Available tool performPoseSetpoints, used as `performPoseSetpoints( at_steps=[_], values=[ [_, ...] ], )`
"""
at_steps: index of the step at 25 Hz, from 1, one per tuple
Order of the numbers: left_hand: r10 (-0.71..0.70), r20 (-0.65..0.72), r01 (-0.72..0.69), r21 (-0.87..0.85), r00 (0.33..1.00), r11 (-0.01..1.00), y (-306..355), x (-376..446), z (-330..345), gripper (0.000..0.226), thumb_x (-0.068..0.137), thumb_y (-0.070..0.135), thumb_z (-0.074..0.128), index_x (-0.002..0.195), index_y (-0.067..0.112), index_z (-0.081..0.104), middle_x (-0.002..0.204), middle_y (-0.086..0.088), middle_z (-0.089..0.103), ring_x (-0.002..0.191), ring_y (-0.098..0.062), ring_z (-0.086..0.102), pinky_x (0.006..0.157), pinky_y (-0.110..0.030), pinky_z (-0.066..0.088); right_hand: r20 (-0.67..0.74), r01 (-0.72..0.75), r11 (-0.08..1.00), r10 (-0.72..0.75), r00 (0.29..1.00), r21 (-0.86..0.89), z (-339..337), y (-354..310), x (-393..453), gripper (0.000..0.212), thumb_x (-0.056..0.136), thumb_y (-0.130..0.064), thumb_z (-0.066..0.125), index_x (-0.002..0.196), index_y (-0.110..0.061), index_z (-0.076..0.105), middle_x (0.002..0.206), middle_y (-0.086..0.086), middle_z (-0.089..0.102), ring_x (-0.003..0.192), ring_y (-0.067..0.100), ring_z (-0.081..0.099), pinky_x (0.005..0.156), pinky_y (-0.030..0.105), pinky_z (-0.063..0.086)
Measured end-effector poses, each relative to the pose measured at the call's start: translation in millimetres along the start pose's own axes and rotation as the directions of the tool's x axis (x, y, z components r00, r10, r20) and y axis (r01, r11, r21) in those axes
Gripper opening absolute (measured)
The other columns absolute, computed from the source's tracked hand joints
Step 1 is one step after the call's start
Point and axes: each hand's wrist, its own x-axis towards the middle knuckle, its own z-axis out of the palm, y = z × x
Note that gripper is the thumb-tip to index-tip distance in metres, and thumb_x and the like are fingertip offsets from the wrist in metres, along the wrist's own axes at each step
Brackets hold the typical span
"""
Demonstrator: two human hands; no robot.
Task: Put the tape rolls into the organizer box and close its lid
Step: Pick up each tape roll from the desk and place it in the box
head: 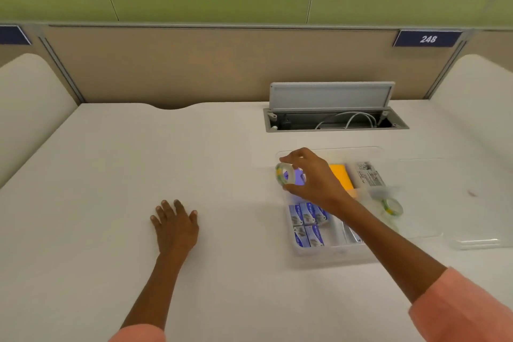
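We are looking down at a white bench (111, 161) backed by a beige partition (194, 64), and we are taking it from the left. Our left hand (175, 226) is lying flat on the bare surface, palm down, fingers spread; its grip is unclenched and is holding nothing. Both forearms are coming out of pink sleeves (466, 311).

Moving right, our right hand (311, 178) is reaching over the far left corner of the clear organizer box (327, 253). Its grip is pinching a tape roll (284, 174), a clear ring with green and yellow marks, between the thumb below and the fingertips above. The roll is standing nearly on edge and is hanging over the box's left rim; whether it is touching the box we cannot tell.

Inside the box, small blue packets (305, 223) are filling the near left compartments, an orange pad (340, 175) is lying just behind our wrist, and a printed label (370, 175) is lying further right. A second tape roll (391, 207) of the same kind is resting in the right compartment, blurred by the clear plastic.

Behind the box, a grey cable hatch (331, 94) is standing open in the bench, with white cables (349, 119) showing inside. Furthest right, the transparent lid (477, 241) is lying swung open, flat on the bench beside the box. On the partition above, a blue plate (427, 39) is reading 248.
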Motion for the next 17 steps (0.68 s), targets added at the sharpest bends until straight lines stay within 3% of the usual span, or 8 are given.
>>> performPoseSetpoints(
  at_steps=[4,8,11,14,17],
  values=[
    [0.274,-0.062,-0.280,-0.116,0.960,0.953,85.5,-33.8,1.6,0.057,0.098,0.035,0.023,0.145,0.006,0.006,0.156,-0.024,0.000,0.145,-0.035,-0.001,0.118,-0.043,-0.001,-0.094,-0.135,0.990,0.129,0.987,-0.051,-48.3,49.6,-37.6,0.058,0.073,-0.019,0.077,0.126,-0.015,0.055,0.123,0.010,0.057,0.106,0.023,0.056,0.082,0.027,0.045],
    [0.480,-0.157,-0.505,-0.286,0.863,0.814,162.6,-69.3,8.9,0.059,0.096,0.040,0.027,0.146,0.017,0.006,0.158,-0.009,-0.006,0.146,-0.024,-0.009,0.114,-0.028,-0.008,-0.153,-0.275,0.950,0.253,0.955,-0.150,-82.8,98.1,-76.5,0.057,0.070,-0.026,0.079,0.122,-0.016,0.057,0.124,0.010,0.056,0.114,0.029,0.050,0.094,0.047,0.042],
    [0.563,-0.174,-0.583,-0.366,0.808,0.725,197.8,-96.3,30.2,0.061,0.094,0.041,0.033,0.146,0.021,0.007,0.159,-0.004,-0.005,0.146,-0.020,-0.008,0.113,-0.026,-0.006,-0.202,-0.377,0.891,0.332,0.921,-0.253,-100.7,131.5,-104.8,0.056,0.063,-0.034,0.082,0.114,-0.021,0.062,0.134,0.006,0.049,0.127,0.029,0.037,0.097,0.050,0.035],
    [0.605,-0.132,-0.617,-0.244,0.785,0.748,208.0,-111.8,54.5,0.064,0.091,0.050,0.022,0.146,0.022,0.008,0.159,-0.004,-0.006,0.146,-0.020,-0.010,0.118,-0.035,0.000,-0.137,-0.431,0.835,0.410,0.902,-0.341,-107.6,154.4,-121.6,0.055,0.060,-0.040,0.082,0.109,-0.023,0.066,0.149,0.004,0.034,0.143,0.028,0.016,0.106,0.054,0.027],
    [0.585,-0.152,-0.604,-0.217,0.797,0.767,207.3,-109.7,60.7,0.064,0.090,0.053,0.026,0.146,0.023,0.015,0.159,-0.002,-0.002,0.146,-0.019,-0.007,0.119,-0.040,0.014,-0.035,-0.451,0.801,0.477,0.878,-0.394,-105.2,166.7,-126.8,0.053,0.063,-0.042,0.080,0.111,-0.022,0.065,0.157,0.004,0.020,0.147,0.031,-0.004,0.110,0.061,0.019]
  ],
)
